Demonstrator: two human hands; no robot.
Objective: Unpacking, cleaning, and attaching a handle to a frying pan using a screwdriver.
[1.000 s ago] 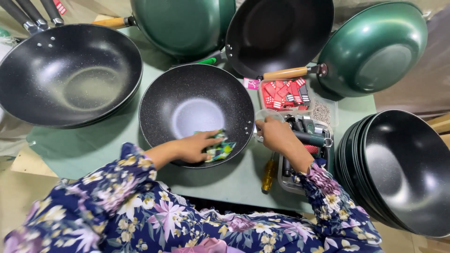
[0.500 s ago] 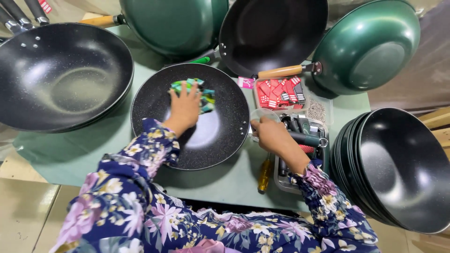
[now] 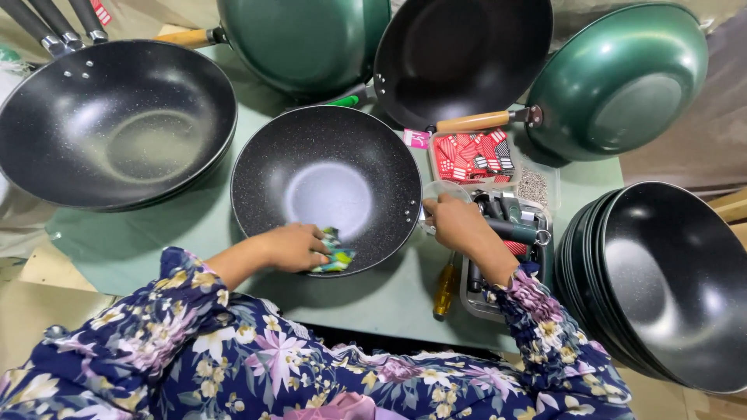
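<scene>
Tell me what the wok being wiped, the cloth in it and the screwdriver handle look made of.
Wok: likely metal with a black speckled non-stick coating, dull sheen. Cloth: soft patterned fabric, green and multicoloured, crumpled under the left hand. Screwdriver handle: translucent amber, probably plastic.

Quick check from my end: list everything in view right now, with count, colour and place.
Speckled black wok: one, centre of the pale green table.
Green patterned cloth: one, on the wok's near inner wall.
Large black wok: one, left.
Green-backed pans: two, far edge, with wooden handles.
Black frying pan: one, far centre.
Stacked black woks: several, right.
Red labels: a pile, clear tray.
Yellow-handled screwdriver: one, near edge.
Left hand: pressing the cloth.
Right hand: at the wok's rim.
</scene>
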